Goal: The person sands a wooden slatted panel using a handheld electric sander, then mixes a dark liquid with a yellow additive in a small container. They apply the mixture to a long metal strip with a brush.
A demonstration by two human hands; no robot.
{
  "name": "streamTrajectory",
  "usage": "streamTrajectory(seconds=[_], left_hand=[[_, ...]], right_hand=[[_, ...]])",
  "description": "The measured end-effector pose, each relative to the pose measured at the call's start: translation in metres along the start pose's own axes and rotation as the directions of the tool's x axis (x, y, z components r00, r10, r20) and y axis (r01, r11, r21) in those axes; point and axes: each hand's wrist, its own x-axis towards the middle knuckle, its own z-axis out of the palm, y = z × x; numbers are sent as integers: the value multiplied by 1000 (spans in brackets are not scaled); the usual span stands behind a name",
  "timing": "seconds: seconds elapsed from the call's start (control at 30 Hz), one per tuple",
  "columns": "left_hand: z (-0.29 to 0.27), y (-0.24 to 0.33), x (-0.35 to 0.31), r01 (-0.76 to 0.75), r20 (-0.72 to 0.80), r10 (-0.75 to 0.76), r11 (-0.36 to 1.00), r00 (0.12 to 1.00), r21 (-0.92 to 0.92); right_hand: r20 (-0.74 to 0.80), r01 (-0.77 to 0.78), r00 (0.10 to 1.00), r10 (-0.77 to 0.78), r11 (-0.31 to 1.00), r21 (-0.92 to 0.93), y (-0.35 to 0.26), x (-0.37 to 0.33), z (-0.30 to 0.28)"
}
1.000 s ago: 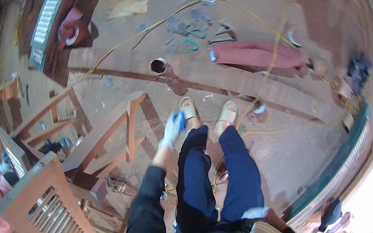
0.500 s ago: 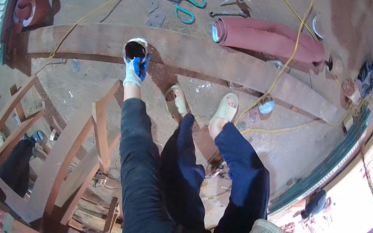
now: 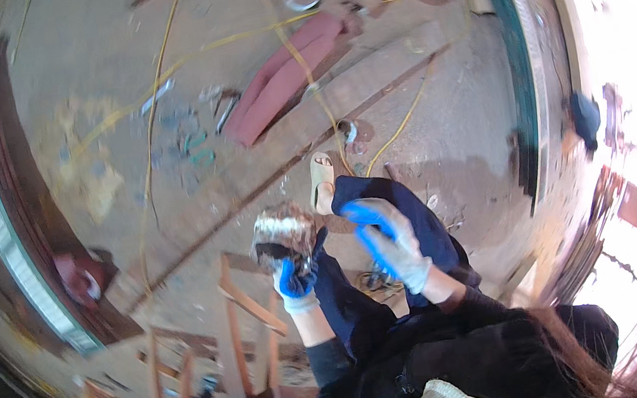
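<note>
Held up in front of my legs, a stained, whitish can (image 3: 283,224) sits in the grip of my left hand (image 3: 296,281). That hand wears a white work glove with blue on the palm side, and its fingers wrap the can's dark lower part. My right hand (image 3: 391,244), in a matching glove, is lifted to the right of the can without touching it. Its fingers are stretched and apart, with nothing in them. Motion blurs the can, so its contents cannot be made out.
A long wooden beam (image 3: 205,206) crosses the floor ahead, with a rolled reddish sheet (image 3: 284,77) beyond it. Green-handled scissors (image 3: 197,150) lie near the roll. Yellow cords (image 3: 303,65) trail over the floor. Wooden chair frames (image 3: 233,316) stand at lower left.
My left hand has lifted the can off the wooden beam and brought it closer to me. My right hand has come into view. The whole view has swung to the right.
</note>
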Motion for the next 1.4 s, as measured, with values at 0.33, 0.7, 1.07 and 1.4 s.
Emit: streamTrajectory(seconds=[0.33, 0.7, 1.07, 1.4], left_hand=[[292, -50, 32, 5, 111, -52, 923, 992, 384], [506, -147, 188, 592, 166, -717, 665, 677, 456], [652, -218, 383, 614, 106, -787, 551, 608, 566], [901, -273, 654, 585, 32, -716, 595, 698, 551]], right_hand=[[51, 219, 975, -218, 877, -428, -110, 63, -119], [-248, -179, 968, 36, 791, -586, -184, 150, -336], [-169, -297, 954, 246, 721, -626, -192, 379, -479], [-232, -143, 972, 21, 840, -523, -253, 674, -695]])
